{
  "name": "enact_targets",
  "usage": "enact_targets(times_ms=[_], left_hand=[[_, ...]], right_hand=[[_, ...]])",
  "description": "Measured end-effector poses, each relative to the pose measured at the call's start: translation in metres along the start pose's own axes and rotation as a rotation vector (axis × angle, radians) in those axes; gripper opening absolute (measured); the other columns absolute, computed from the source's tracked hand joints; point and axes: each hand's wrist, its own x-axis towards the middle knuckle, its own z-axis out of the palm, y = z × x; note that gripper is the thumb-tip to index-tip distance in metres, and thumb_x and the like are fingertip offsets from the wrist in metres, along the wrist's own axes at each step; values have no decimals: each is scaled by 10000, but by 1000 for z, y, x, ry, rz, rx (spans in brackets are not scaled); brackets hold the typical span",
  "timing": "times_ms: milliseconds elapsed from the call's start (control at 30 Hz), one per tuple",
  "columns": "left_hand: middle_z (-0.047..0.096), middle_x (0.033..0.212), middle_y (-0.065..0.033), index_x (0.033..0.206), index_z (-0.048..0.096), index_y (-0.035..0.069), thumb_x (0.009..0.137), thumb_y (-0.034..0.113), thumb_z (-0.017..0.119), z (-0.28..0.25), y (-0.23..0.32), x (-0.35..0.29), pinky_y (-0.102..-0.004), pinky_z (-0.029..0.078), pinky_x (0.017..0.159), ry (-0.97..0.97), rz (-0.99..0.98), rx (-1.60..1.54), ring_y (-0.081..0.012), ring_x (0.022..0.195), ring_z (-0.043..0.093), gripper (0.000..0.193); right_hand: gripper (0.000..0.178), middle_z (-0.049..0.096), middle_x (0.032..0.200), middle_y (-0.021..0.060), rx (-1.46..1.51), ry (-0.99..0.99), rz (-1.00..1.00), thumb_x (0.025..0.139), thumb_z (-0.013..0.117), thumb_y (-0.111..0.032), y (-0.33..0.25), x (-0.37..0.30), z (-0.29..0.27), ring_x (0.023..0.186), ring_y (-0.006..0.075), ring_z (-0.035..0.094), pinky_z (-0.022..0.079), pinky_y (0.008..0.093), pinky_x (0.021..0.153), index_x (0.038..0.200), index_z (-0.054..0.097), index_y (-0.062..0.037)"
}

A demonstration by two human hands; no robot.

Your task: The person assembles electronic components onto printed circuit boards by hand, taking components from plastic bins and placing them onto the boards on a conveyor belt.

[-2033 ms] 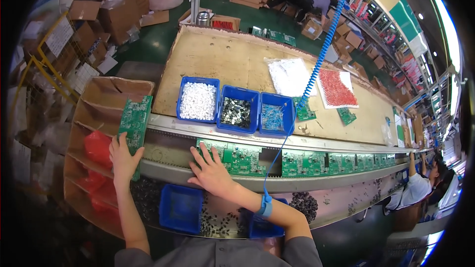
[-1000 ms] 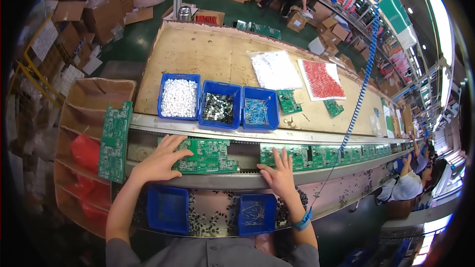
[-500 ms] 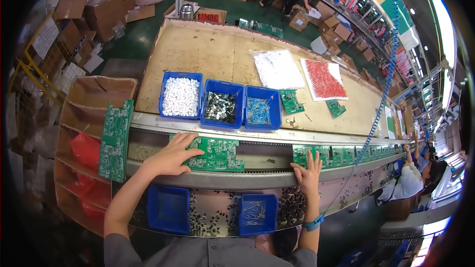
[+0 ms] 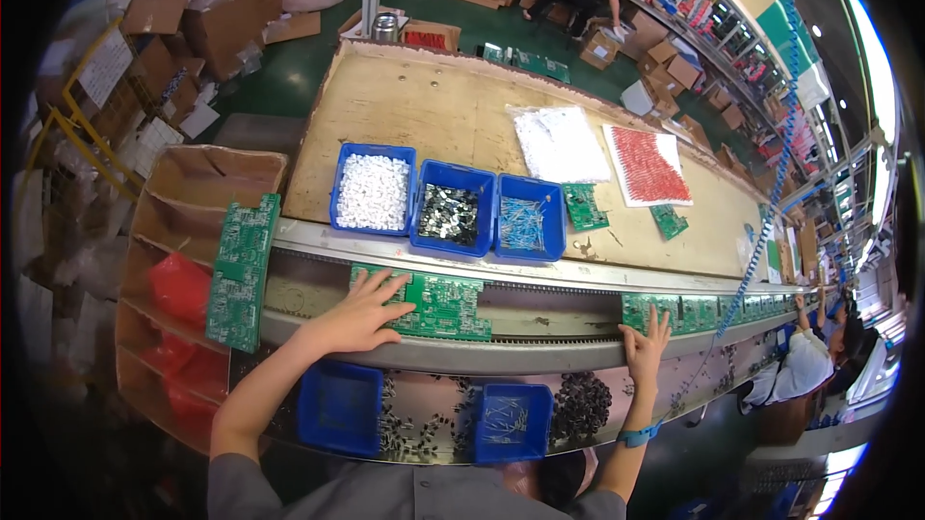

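My left hand (image 4: pixel 358 316) lies over the left end of a green circuit board (image 4: pixel 448 306), fingers stretched out and apart. The board sits between the two rails of a conveyor track (image 4: pixel 540 354). Farther right, my right hand (image 4: pixel 647 351) has its fingers extended and touches the near left end of a row of green circuit boards (image 4: pixel 699 313) in the same track. It wears a blue wrist strap (image 4: pixel 639 436). A gap in the track separates the two hands. Another circuit board (image 4: pixel 241 274) lies crosswise over the track's left end.
Beyond the track stand blue bins of white parts (image 4: pixel 374 192), black parts (image 4: pixel 450 214) and blue leaded parts (image 4: pixel 523 224). Two more blue bins (image 4: pixel 339 409) (image 4: pixel 514 424) sit on the near side, among loose black components (image 4: pixel 580 406). A coiled blue cord (image 4: pixel 790 86) hangs at right.
The row of boards and my right hand have moved right, widening the gap in the track. My left hand stays on its board. The whole view has shifted slightly.
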Motion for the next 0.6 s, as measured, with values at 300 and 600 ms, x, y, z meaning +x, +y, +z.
enact_targets(times_ms=[300,600], left_hand=[[247,1487,-193,1304,495,59,858,270,629,1,4,6,-536,169,1119,37,16,-65,-387,1385,186,511],[601,837,-107,861,672,27,792,46,619,-48,-41,38,-382,478,742,805,-181,-86,-300,841,586,89]], right_hand=[[232,315,1481,127,-58,0,106,911,533,-292,54,2,1,1399,375,166,107,528,1121,958,747,-215],[246,326,1469,155,-79,-22,134,900,542,-301,75,11,-4,1394,378,182,144,512,1114,911,754,-177]])
